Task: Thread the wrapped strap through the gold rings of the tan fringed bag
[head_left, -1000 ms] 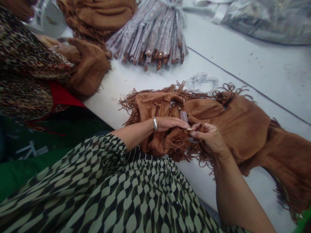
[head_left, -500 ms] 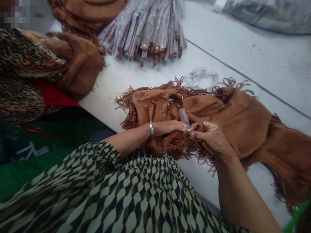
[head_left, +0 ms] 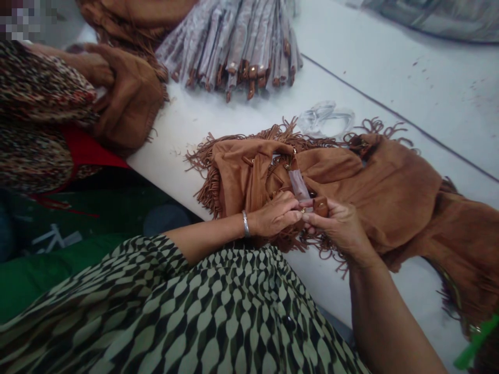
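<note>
A brown suede bag with fringe lies on the table in front of me. My left hand, with a silver bangle at its wrist, is closed at the bag's near side, pinching around a small gold metal fitting. Meeting it from the right, my right hand grips the brown end of a strap beside the same fitting. A plastic-wrapped part of the strap runs up from the fingers across the bag. The fitting's exact shape is too small to make out.
More brown suede bags lie to the right. Plastic-wrapped straps are fanned out at the back, with a clear plastic coil nearer. At the left, a co-worker's arm reaches to another brown bag.
My left fingers have curled in from a flatter pose. My right hand has turned, bringing the brown strap end into view. The co-worker's hand has shifted slightly on the other bag.
</note>
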### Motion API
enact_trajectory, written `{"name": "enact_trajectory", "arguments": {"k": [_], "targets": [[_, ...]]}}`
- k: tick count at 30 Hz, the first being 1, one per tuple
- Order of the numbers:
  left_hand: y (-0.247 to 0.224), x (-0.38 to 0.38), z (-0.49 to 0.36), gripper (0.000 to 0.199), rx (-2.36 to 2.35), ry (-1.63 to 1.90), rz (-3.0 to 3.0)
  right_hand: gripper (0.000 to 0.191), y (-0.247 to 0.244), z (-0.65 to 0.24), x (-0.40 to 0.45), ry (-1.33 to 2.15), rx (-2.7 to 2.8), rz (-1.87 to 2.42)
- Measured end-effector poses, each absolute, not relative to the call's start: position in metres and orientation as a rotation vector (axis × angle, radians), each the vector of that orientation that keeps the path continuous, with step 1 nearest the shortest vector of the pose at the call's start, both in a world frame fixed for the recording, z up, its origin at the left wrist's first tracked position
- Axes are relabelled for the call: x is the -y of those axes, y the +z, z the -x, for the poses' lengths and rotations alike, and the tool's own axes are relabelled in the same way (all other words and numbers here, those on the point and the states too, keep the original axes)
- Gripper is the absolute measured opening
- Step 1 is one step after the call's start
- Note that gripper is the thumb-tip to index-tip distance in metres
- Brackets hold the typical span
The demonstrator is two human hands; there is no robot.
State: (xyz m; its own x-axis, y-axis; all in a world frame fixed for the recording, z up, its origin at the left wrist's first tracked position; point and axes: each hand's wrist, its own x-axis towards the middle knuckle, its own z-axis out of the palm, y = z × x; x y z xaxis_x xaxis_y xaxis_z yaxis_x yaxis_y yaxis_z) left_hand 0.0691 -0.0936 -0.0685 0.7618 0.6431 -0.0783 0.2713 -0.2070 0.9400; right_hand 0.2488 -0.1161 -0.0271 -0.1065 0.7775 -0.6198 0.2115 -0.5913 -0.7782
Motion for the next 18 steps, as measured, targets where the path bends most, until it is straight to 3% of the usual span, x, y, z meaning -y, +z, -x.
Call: {"name": "enact_trajectory", "arguments": {"k": [7, 18], "targets": [[-0.073, 0.096, -0.07, 0.024, -0.781, 0.474, -1.705, 0.037, -0.02, -0.26, 0.117, 1.7, 1.535, 1.612], [-0.078, 0.097, -0.068, 0.027, -0.71, 0.45, -1.71, 0.042, -0.011, -0.272, 0.11, 2.072, 1.259, 1.687]]}}
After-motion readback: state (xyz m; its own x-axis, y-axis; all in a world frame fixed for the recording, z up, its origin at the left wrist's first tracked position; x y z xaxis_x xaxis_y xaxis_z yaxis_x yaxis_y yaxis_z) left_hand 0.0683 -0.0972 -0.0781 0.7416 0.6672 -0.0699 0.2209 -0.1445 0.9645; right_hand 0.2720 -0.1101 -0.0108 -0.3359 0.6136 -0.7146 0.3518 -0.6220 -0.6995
